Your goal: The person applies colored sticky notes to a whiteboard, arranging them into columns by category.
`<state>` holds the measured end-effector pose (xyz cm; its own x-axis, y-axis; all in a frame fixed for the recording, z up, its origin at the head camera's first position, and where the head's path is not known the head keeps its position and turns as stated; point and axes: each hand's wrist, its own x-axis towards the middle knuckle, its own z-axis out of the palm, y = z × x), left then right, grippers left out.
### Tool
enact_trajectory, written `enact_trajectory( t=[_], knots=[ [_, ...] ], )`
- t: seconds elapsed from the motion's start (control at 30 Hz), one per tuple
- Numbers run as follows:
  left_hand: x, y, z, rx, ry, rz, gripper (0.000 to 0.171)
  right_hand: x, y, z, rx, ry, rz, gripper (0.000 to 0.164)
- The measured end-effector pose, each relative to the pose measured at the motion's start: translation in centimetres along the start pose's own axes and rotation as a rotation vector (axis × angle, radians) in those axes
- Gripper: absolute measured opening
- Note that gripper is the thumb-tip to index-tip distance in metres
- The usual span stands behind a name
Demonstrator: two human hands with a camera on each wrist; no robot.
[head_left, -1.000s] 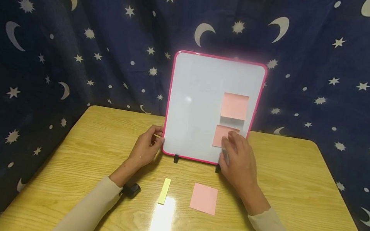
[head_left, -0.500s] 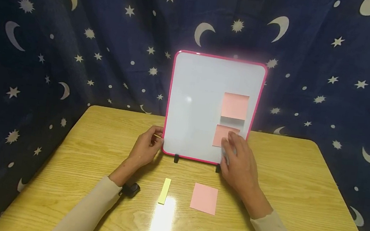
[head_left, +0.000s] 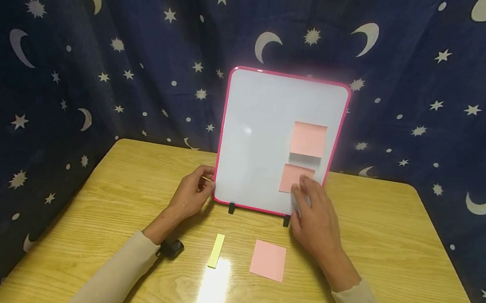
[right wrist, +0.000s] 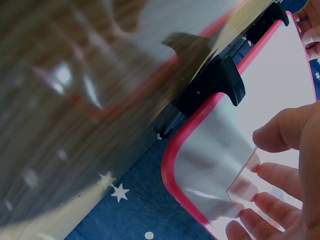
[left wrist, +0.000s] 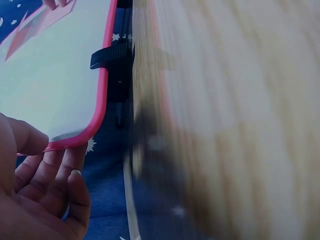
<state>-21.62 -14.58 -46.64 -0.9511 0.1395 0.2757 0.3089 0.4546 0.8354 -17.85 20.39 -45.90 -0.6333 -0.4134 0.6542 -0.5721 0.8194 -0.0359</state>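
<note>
A whiteboard [head_left: 254, 137] with a pink frame stands upright on the table. My left hand [head_left: 188, 194] grips its lower left edge, thumb over the front and fingers behind, as the left wrist view shows. Two pink sticky notes are on the board's right side. The upper sticky note [head_left: 308, 139] sticks out a little at its bottom and casts a shadow. On the lower sticky note [head_left: 287, 179], the fingertips of my right hand [head_left: 318, 220] rest, covering its lower right corner. The right thumb stands apart from the fingers, near the note's edge in the right wrist view.
Black stand feet [head_left: 231, 208] hold the board's bottom edge. On the wooden table [head_left: 154, 160] in front lie a narrow yellow sticky strip [head_left: 216, 251] and another pink sticky note [head_left: 268, 261]. A dark blue curtain [head_left: 146, 46] with moons and stars hangs behind.
My right hand has shifted slightly down and to the right over the lower note. The left hand keeps its grip on the board, and the notes have not moved.
</note>
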Motion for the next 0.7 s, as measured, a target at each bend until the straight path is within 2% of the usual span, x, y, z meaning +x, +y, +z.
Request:
enact_trajectory(
  t=[0.23, 0.57, 0.7],
  knots=[
    [0.0, 0.0, 0.0, 0.033, 0.046, 0.036, 0.033, -0.2, -0.1, -0.2, 0.004, -0.014, 0.002, 0.053],
    [-0.2, 0.8, 0.0, 0.179, 0.167, 0.114, 0.037, -0.4, 0.0, -0.2, 0.013, -0.023, 0.005, 0.054],
    [-0.4, 1.3, 0.1, 0.229, 0.189, 0.191, 0.035, -0.5, 0.2, -0.2, 0.021, -0.026, 0.008, 0.054]
  ],
)
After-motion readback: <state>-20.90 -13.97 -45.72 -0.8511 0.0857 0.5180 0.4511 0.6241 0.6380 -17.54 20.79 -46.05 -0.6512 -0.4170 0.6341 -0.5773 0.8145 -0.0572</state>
